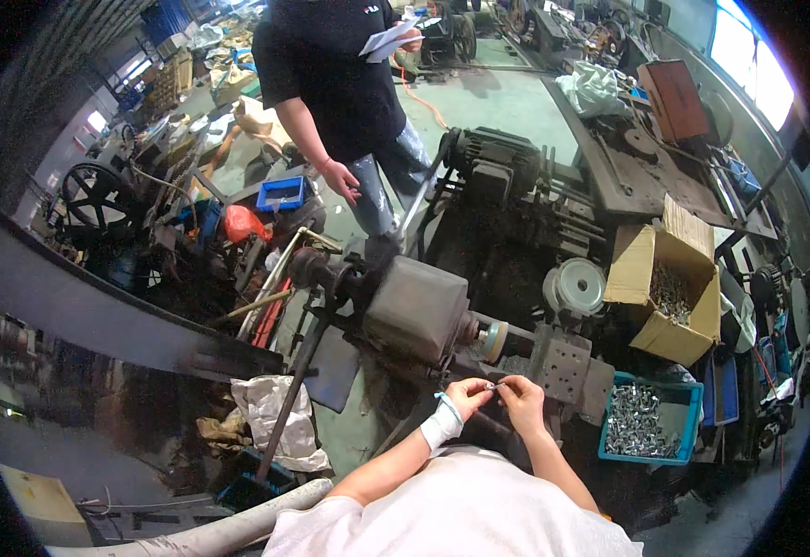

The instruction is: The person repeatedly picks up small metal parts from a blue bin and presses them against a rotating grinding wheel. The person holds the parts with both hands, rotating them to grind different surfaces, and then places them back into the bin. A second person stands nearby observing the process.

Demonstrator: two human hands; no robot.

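Observation:
In front of my chest, my left hand and my right hand meet with fingertips pinched together. Between them is a small shiny metal part, mostly covered by the fingers; its exact kind is too small to make out. A white wrap circles my left wrist. Just beyond my hands stands a lathe-like machine with a grey housing and a round spindle end. A dark metal block with holes sits right of the spindle, close to my right hand.
To the right is a teal crate of small shiny metal parts. Behind it stands an open cardboard box with more small pieces. Across the machine, a person in a black shirt holds papers. A dark bar slants at left.

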